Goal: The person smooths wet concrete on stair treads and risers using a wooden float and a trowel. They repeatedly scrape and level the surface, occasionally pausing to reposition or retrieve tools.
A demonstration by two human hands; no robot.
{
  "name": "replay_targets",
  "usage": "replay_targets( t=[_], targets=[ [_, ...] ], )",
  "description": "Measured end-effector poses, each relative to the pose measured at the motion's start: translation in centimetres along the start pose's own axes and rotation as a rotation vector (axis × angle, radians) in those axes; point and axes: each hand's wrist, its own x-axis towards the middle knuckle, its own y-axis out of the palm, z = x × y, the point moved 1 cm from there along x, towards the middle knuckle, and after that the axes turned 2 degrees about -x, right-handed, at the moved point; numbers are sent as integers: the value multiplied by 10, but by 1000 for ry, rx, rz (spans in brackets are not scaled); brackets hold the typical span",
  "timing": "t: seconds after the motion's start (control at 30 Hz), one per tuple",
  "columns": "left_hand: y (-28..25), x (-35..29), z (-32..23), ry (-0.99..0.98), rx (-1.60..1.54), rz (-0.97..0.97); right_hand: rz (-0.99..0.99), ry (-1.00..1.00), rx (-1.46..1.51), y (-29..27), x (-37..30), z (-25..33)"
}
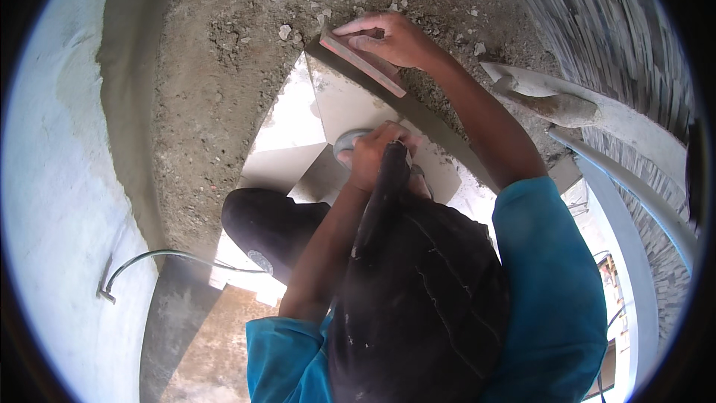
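Right hand [394, 43], bent at the wrist, has its fingers and thumb closed on a reddish-edged strip [364, 69], apparently pinching it near its upper left end. Around it, largest first, spreads a bed of loose, stony soil [216, 67], with a pale wall [60, 149] to the left and a layered stone-textured wall [597, 22] to the right. Light, smooth tiles [354, 97] lie before the person, edged by a grey band [440, 127] that slants down to the right. The strip lies along the upper stretch of that band. It looks stiff and fairly light, probably brittle if it is ceramic, and dust could make it slip; a hold nearer its middle, thumb and fingers on opposite long edges, should balance it better. Smallest is a grey rounded piece [348, 139] over the tiles, with the left hand [377, 151] curled on it; whether those fingers grip or merely rest, I cannot tell.
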Motion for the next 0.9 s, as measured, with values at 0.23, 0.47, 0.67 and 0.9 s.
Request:
replay_targets(
  t=[0.23, 0.47, 0.67, 0.9],
  targets=[
    [1, 4, -2, 76, 31, -25, -10, -42, -134, 22, 24, 0],
    [-7, 4, -4, 61, 29, 1, 164, 10, -164, -5, -34, -16],
    [-4, 6, -12, 38, 27, 28, -11, -37, -127, 8, 22, 7],
    [-2, 3, -6, 33, -24, -18, 140, 25, -111, 3, -26, -6]
  ],
)
